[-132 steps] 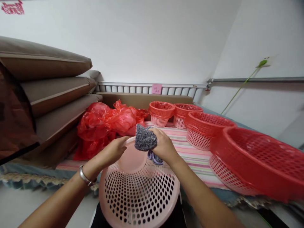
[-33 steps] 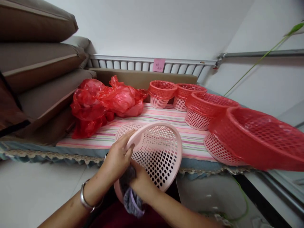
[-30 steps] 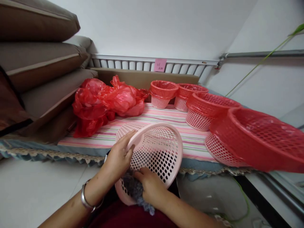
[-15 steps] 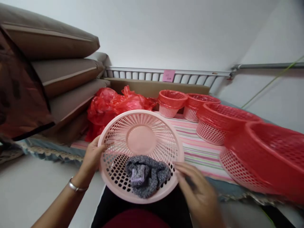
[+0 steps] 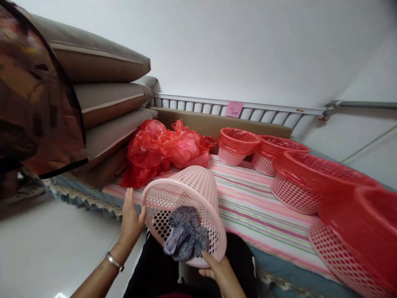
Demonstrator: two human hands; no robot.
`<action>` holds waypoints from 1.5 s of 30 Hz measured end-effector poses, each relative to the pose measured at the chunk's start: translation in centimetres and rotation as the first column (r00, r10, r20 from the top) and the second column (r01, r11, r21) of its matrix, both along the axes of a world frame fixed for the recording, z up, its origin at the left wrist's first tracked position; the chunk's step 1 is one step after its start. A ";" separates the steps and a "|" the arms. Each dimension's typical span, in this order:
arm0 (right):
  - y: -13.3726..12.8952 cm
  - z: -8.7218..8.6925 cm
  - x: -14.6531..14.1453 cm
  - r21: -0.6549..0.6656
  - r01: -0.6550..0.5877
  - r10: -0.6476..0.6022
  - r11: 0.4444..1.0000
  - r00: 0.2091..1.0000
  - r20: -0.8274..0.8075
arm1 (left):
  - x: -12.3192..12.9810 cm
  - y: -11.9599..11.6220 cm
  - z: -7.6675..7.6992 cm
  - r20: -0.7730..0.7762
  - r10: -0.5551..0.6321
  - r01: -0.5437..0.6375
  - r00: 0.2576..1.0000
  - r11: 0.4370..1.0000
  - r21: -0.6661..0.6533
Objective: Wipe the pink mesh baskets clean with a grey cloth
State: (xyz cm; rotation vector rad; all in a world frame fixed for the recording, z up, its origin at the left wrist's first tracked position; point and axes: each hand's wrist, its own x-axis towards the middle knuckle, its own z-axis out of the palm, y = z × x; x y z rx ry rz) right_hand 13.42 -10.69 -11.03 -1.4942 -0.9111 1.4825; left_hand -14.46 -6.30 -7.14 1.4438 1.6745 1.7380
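Observation:
A pale pink plastic basket (image 5: 198,182) with perforated walls lies tipped over my lap, its mouth facing me. Inside, near the lower rim, is a bunched dark grey speckled cloth item (image 5: 186,231) with a lilac-edged patch. My right hand (image 5: 218,271) grips the basket's lower right rim, thumb over the inside. At the left rim, my left hand (image 5: 132,219) is open, fingers stretched upward and thumb close to the rim; whether it touches cannot be made out. A silver bangle circles the left wrist.
Pink baskets (image 5: 296,196) lined with red plastic bags stand along the right of a striped sheet (image 5: 248,198). Red plastic bags (image 5: 173,145) with contents lie behind my basket. Stacked cushions (image 5: 111,95) and a hanging patterned cloth (image 5: 37,95) are at left; a white radiator (image 5: 198,106) runs along the wall.
The basket has turned, its base swinging right and its mouth toward the lower left. My left hand has loosened from the rim; my right has moved to the bottom rim. The cloth item has shifted.

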 end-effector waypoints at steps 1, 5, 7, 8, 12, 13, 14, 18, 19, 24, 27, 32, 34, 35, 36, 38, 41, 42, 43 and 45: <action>0.2 -0.1 -0.4 0.015 0.004 -0.005 1.000 0.998 0.058 | 0.7 -1.3 0.2 -0.149 -0.004 0.010 0.989 0.999 0.035; 0.9 0.9 -1.7 0.081 -0.085 0.060 0.993 0.961 0.269 | 6.0 -3.9 -0.8 -0.493 -0.349 0.300 0.797 0.937 -0.179; 1.2 1.8 -2.1 0.085 -0.154 0.111 0.984 0.918 0.381 | 8.9 -3.1 -2.3 -0.443 -0.463 0.320 0.768 0.876 -0.362; 1.2 2.2 -2.3 0.099 -0.194 0.132 0.976 0.890 0.436 | 10.0 -2.4 -3.2 -0.418 -0.502 0.313 0.757 0.841 -0.442; 1.3 3.6 -2.7 0.204 -0.292 0.121 0.934 0.800 0.588 | 11.7 -0.1 -5.8 -0.467 -0.536 0.296 0.703 0.817 -0.494; 1.3 3.8 -2.8 0.219 -0.294 0.106 0.930 0.788 0.607 | 11.4 0.1 -6.1 -0.490 -0.545 0.305 0.681 0.819 -0.486; 1.3 4.0 -3.0 0.227 -0.288 0.088 0.930 0.776 0.625 | 10.8 0.1 -6.3 -0.517 -0.560 0.319 0.648 0.815 -0.484; 1.3 4.8 -3.4 0.232 -0.267 0.044 0.935 0.739 0.672 | 5.6 0.2 -5.2 -0.641 -0.611 0.360 0.465 0.792 -0.493; 1.3 5.2 -3.5 0.228 -0.267 0.043 0.936 0.732 0.680 | 3.9 0.6 -4.5 -0.669 -0.606 0.351 0.431 0.795 -0.494; 1.8 8.1 -3.5 0.215 -0.289 0.078 0.933 0.746 0.662 | -2.3 3.4 -1.4 -0.760 -0.551 0.308 0.344 0.831 -0.463; 2.1 9.2 -3.3 0.220 -0.306 0.060 0.926 0.696 0.715 | -2.5 3.7 -1.8 -0.765 -0.551 0.302 0.334 0.831 -0.468; 1.8 5.6 -4.0 0.280 -0.278 0.011 0.919 0.729 0.685 | 0.5 1.9 -4.8 -0.708 -0.504 0.225 0.495 0.861 -0.455; 1.7 2.8 -4.8 0.235 -0.261 0.074 0.936 0.801 0.594 | 2.1 1.2 -5.7 -0.654 -0.475 0.201 0.589 0.870 -0.451; 1.8 1.5 -5.3 0.207 -0.246 0.105 0.947 0.845 0.524 | 3.0 0.9 -6.0 -0.619 -0.467 0.199 0.632 0.869 -0.452; 1.9 0.3 -5.9 0.178 -0.222 0.126 0.959 0.891 0.435 | 3.9 0.6 -6.2 -0.581 -0.463 0.205 0.670 0.867 -0.454; 2.4 -1.2 -6.8 0.120 -0.160 0.131 0.980 0.967 0.220 | 5.6 0.2 -6.2 -0.497 -0.474 0.248 0.727 0.856 -0.453; 3.3 -1.1 -7.4 0.088 -0.101 0.100 0.991 0.995 0.019 | 7.5 -0.3 -5.8 -0.384 -0.491 0.315 0.782 0.843 -0.435; 3.5 -0.6 -7.3 0.092 -0.097 0.094 0.991 0.995 0.040 | 7.8 -0.5 -5.5 -0.354 -0.497 0.336 0.792 0.840 -0.426; 3.6 0.0 -7.0 0.101 -0.103 0.092 0.990 0.990 0.103 | 8.1 -0.6 -5.2 -0.330 -0.505 0.358 0.798 0.837 -0.414; 3.3 1.3 -6.0 0.138 -0.144 0.105 0.980 0.960 0.260 | 8.7 -1.0 -4.6 -0.295 -0.532 0.412 0.794 0.827 -0.382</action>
